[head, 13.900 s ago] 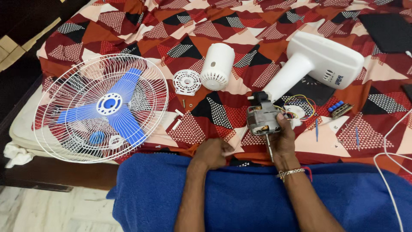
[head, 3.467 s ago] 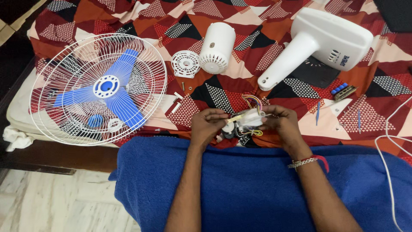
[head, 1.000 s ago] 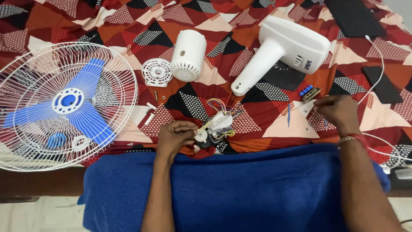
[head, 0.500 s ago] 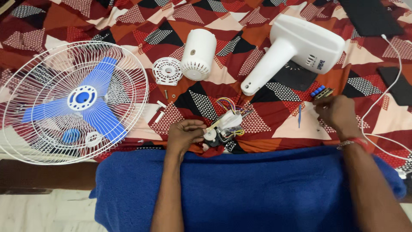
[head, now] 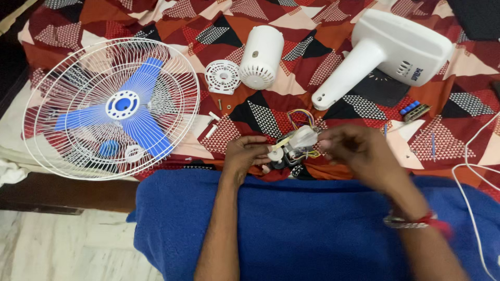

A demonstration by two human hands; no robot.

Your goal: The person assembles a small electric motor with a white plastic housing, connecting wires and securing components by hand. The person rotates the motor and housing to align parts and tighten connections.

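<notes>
right now i am cradling the fan motor assembly (head: 294, 148) at the near edge of the patterned bedspread (head: 172, 15), just above the blue towel (head: 312, 229) across my lap. my left hand (head: 249, 156) is curling its fingers closed around the motor's left end, steadying it so its coloured wires (head: 299, 115) are trailing away from me, out of my grip. my right hand (head: 357, 153) is coming in from the right with its fingers pinched together at the motor's white top; it is blurred, so i cannot tell whether they are holding anything small. i am keeping the loose parts spread in reach: the white motor cover (head: 262, 56) lying on its side, the round vented cap (head: 223, 76) just beside it, the fan base (head: 388, 52) farther right. the wire guard (head: 112, 106) is acting like a shallow basket, holding the blue blade (head: 122, 106) and two small round caps.
</notes>
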